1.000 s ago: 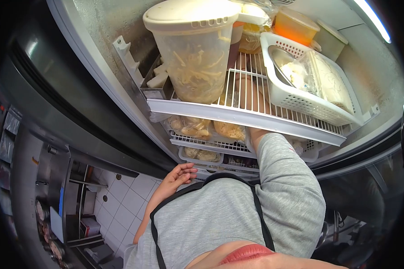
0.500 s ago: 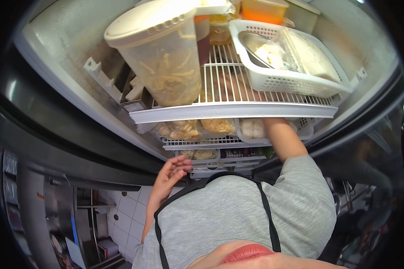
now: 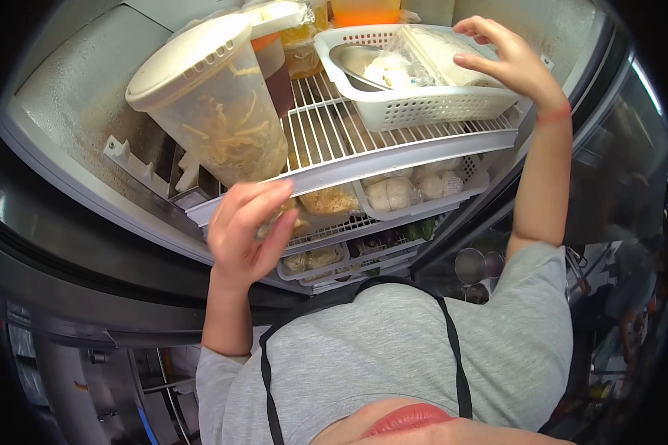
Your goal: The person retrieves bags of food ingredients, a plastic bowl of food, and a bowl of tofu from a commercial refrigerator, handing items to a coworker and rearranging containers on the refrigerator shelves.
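My right hand (image 3: 501,55) is raised over the right end of a white plastic basket (image 3: 438,106), fingers apart and holding nothing. Inside the basket lie a metal bowl (image 3: 352,62) and a clear bag of something white (image 3: 453,55). My left hand (image 3: 249,230) is in front of the upper shelf's front edge (image 3: 349,170), thumb and fingers apart, with nothing in it. Just behind it stands a tall lidded plastic pitcher (image 3: 226,122) containing pale strips. Whether either hand touches anything is hard to tell.
Below, a second basket (image 3: 423,204) holds bagged round white pieces (image 3: 390,194), beside a bag of yellowish food (image 3: 328,199). A lower tray (image 3: 312,261) holds more food. Orange-filled tubs (image 3: 364,11) stand at the back. The fridge walls (image 3: 59,96) enclose both sides.
My right hand has come out from under the upper shelf and risen to the basket's right end. My left hand has moved up and left to the shelf front. The view has shifted.
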{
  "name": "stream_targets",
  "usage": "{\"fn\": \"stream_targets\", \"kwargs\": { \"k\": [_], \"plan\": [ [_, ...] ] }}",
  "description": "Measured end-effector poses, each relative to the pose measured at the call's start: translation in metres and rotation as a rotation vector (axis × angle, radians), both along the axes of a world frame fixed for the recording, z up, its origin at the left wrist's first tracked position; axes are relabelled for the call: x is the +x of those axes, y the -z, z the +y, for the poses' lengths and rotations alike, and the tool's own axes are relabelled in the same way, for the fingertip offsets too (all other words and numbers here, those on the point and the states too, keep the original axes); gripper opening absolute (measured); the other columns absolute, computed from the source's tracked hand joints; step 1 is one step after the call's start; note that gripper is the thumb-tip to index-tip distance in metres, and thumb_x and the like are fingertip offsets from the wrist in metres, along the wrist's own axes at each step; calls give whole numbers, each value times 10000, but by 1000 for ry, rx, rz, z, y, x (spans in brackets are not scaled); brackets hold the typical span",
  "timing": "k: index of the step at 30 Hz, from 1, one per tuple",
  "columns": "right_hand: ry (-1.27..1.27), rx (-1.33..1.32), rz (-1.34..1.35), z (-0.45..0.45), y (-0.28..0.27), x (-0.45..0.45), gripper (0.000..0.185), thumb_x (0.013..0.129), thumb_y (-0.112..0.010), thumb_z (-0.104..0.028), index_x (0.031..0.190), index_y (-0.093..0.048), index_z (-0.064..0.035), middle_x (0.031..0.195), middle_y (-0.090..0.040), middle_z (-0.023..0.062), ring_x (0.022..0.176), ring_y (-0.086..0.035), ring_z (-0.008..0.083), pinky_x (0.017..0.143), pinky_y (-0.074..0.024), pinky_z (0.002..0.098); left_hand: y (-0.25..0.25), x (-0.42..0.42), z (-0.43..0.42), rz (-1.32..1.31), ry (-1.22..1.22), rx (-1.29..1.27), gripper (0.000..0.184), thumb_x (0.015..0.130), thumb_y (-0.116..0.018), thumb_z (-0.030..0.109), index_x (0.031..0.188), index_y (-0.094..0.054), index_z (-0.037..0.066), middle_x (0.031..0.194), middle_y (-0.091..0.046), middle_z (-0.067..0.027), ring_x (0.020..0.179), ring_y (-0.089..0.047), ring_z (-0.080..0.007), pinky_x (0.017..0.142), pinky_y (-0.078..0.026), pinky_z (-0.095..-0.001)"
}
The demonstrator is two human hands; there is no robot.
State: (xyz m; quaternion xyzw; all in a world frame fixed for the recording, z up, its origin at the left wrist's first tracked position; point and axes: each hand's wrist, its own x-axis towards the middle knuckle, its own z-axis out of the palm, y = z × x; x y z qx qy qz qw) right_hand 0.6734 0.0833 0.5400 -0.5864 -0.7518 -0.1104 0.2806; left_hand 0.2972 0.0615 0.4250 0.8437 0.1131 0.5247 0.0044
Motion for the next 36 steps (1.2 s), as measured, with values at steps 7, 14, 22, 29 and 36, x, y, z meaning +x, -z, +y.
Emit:
{"fn": "stream_targets", "kwargs": {
  "k": [7, 14, 22, 29, 36],
  "plan": [
    [182, -581, -406, 62, 3, -1, 1021, 561, -817, -289, 1424, -273, -243, 1476, -258, 106, 1286, -383, 317, 1043, -373, 387, 8, 37, 39, 4, -87, -63, 312, 748, -697, 43, 1048, -619, 69, 887, -642, -82, 749, -620, -227, 652, -490, -329],
    [143, -635, -385, 56, 4, 27, 1104, 584, -806, -251, 1467, -145, -300, 1512, -152, 166, 1334, -320, 318, 1087, -313, 369, 19, 35, 44, 97, -198, 152, 287, 705, -698, -3, 974, -621, 67, 838, -651, -55, 669, -602, -200, 570, -437, -302],
    [52, -511, -304, 42, -10, 12, 686, 709, -730, -234, 1332, -463, -131, 1310, -492, 169, 1232, -456, 286, 1039, -361, 352, 26, 36, 46, 64, -206, 180, 262, 704, -700, 25, 950, -625, 79, 824, -633, -18, 646, -585, -163, 550, -425, -284],
    [-265, -503, -347, 63, 2, -105, 258, 713, -660, -246, 810, -642, -8, 772, -645, 137, 757, -622, 269, 701, -483, 356, 28, 36, 47, 34, -215, 194, 257, 681, -706, 18, 917, -622, 75, 817, -629, -22, 645, -586, -171, 561, -434, -287],
    [-187, -349, -498, 68, -6, -107, 250, 685, -609, -230, 751, -615, 11, 680, -606, 200, 636, -601, 329, 635, -481, 407, 29, 34, 46, 42, -213, 181, 261, 666, -702, 16, 906, -616, 76, 811, -627, -22, 648, -585, -173, 560, -435, -289]
  ]
}}
